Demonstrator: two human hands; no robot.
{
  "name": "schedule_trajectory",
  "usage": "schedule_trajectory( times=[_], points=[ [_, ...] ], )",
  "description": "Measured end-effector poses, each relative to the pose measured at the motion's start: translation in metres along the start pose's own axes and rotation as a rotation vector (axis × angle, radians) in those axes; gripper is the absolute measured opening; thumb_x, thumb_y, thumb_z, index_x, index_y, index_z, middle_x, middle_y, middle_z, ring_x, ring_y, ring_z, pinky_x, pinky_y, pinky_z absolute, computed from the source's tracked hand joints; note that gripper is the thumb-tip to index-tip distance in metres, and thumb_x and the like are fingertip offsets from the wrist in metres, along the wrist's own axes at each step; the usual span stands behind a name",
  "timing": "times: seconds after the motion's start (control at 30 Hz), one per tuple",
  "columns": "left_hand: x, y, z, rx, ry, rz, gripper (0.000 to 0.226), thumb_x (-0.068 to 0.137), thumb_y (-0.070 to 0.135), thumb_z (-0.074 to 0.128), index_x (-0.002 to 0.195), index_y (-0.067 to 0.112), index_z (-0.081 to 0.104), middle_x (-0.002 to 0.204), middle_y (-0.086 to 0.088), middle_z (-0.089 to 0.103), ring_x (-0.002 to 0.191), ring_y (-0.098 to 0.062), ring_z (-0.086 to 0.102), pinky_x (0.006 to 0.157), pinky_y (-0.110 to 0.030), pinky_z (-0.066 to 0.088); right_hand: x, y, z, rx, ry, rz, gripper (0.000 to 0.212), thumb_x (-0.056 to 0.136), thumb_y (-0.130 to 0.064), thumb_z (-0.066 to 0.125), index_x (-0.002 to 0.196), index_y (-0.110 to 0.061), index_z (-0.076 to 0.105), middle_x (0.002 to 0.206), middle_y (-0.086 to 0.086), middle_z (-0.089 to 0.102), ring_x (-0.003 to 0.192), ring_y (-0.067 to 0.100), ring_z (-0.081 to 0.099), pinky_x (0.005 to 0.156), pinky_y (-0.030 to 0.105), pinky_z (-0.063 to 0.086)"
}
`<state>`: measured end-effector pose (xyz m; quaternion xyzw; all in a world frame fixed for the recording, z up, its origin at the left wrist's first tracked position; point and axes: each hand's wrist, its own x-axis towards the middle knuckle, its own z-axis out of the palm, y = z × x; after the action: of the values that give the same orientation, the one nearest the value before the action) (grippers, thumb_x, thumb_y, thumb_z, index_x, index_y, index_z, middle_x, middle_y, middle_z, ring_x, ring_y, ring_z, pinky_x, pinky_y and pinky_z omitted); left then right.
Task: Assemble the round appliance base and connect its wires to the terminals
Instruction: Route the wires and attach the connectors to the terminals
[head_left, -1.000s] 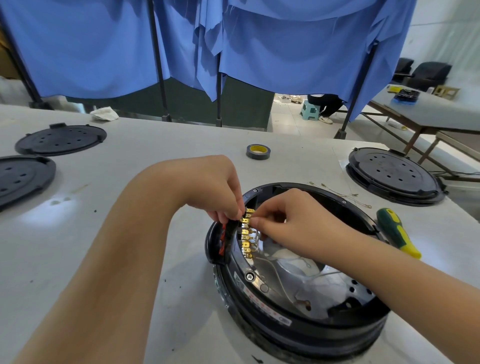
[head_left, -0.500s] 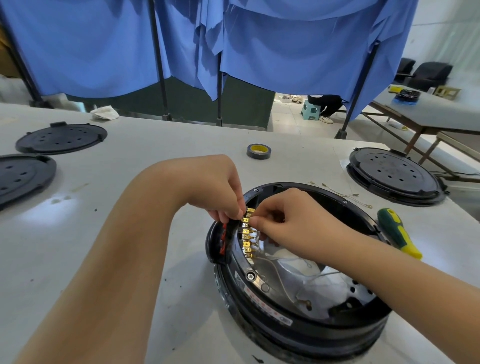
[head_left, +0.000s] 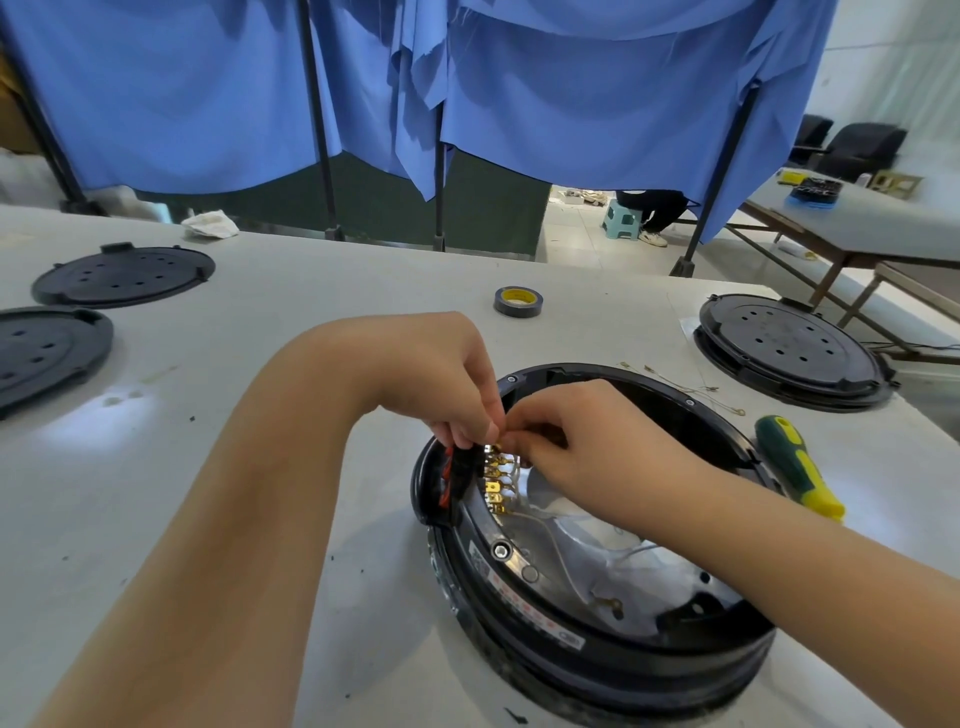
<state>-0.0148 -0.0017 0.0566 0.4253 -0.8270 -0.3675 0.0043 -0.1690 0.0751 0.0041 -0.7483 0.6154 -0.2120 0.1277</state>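
Observation:
A round black appliance base (head_left: 597, 644) lies open side up on the white table, showing a silver metal plate inside. On its left rim sits a black terminal block (head_left: 457, 480) with a row of brass terminals (head_left: 493, 480). Thin white wires (head_left: 550, 525) run from the terminals across the plate. My left hand (head_left: 447, 384) pinches the block's top end. My right hand (head_left: 587, 447) meets it there, fingertips closed on a wire connector at the uppermost terminal; the connector itself is mostly hidden.
A green and yellow screwdriver (head_left: 800, 467) lies right of the base. A tape roll (head_left: 518, 301) sits behind it. Black round covers lie at the far left (head_left: 122, 275), the left edge (head_left: 47, 353) and the right (head_left: 789, 348). Loose wires (head_left: 685, 387) lie between.
Both hands stay at the top of the terminal row; the fingertips have drawn slightly closer together. The base has not moved.

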Motion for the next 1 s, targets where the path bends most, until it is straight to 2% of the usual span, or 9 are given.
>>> schedule_trajectory(
  times=[0.07,0.17,0.27,0.43,0.7,0.8,0.9,1.0],
  points=[
    [-0.002,-0.005,-0.003,-0.031,-0.01,0.004,0.011,0.083,0.009,0.073,0.077,0.018,0.075,0.074,-0.004,0.075,0.068,-0.008,0.072,0.065,-0.016,0.056,-0.001,0.001,0.0,0.004,0.005,-0.008,0.015,0.093,-0.027,0.059,0.094,-0.022,0.074,0.081,-0.008,0.069,0.078,0.005,0.058,0.07,0.024,0.046],
    [-0.002,-0.011,-0.007,-0.015,0.026,-0.009,0.012,0.084,0.011,0.071,0.078,0.019,0.076,0.074,-0.001,0.075,0.069,-0.008,0.071,0.069,-0.02,0.057,-0.002,0.002,0.001,0.031,0.015,-0.001,0.015,0.093,-0.027,0.059,0.092,-0.021,0.073,0.078,-0.007,0.069,0.074,0.005,0.059,0.069,0.026,0.048],
    [-0.001,-0.013,-0.009,-0.006,0.048,-0.027,0.011,0.085,0.012,0.07,0.078,0.019,0.076,0.074,0.0,0.075,0.07,-0.008,0.072,0.072,-0.022,0.058,-0.003,0.002,0.001,0.074,0.011,0.02,0.015,0.09,-0.023,0.06,0.092,-0.022,0.074,0.078,-0.01,0.07,0.074,0.001,0.061,0.068,0.021,0.049],
    [0.0,-0.011,-0.006,-0.005,0.046,-0.048,0.012,0.087,0.011,0.069,0.078,0.017,0.075,0.074,-0.002,0.075,0.063,-0.004,0.069,0.062,-0.016,0.055,-0.002,0.003,0.0,0.169,0.02,0.078,0.008,0.086,-0.022,0.065,0.088,-0.026,0.072,0.065,-0.01,0.065,0.061,-0.003,0.057,0.057,0.009,0.043],
    [0.0,-0.013,-0.005,-0.026,0.056,-0.094,0.009,0.09,0.008,0.066,0.084,0.009,0.072,0.076,-0.005,0.073,0.061,-0.007,0.069,0.062,-0.017,0.057,0.0,0.002,0.002,0.185,0.045,0.106,0.009,0.083,-0.023,0.067,0.077,-0.021,0.072,0.061,-0.011,0.064,0.058,-0.004,0.057,0.055,0.01,0.044],
    [0.0,-0.013,-0.004,-0.037,0.058,-0.097,0.01,0.09,0.007,0.065,0.082,0.009,0.071,0.074,-0.006,0.073,0.058,-0.005,0.068,0.061,-0.016,0.057,0.0,0.002,0.002,0.155,0.057,0.086,0.007,0.084,-0.023,0.068,0.078,-0.022,0.073,0.064,-0.012,0.064,0.062,-0.004,0.058,0.059,0.011,0.045],
    [0.0,-0.012,-0.004,-0.043,0.062,-0.098,0.011,0.09,0.006,0.065,0.08,0.009,0.071,0.073,-0.006,0.072,0.056,-0.005,0.068,0.059,-0.015,0.056,0.0,0.001,0.001,0.116,0.053,0.055,0.005,0.086,-0.022,0.069,0.083,-0.024,0.073,0.075,-0.011,0.069,0.074,-0.002,0.061,0.068,0.014,0.047],
    [-0.001,-0.011,-0.004,-0.049,0.063,-0.101,0.012,0.09,0.006,0.065,0.08,0.009,0.071,0.072,-0.006,0.072,0.055,-0.005,0.068,0.057,-0.015,0.055,0.001,0.001,0.001,0.106,0.052,0.052,0.005,0.086,-0.022,0.069,0.084,-0.024,0.074,0.077,-0.011,0.07,0.075,-0.001,0.062,0.069,0.014,0.048]
  ],
)
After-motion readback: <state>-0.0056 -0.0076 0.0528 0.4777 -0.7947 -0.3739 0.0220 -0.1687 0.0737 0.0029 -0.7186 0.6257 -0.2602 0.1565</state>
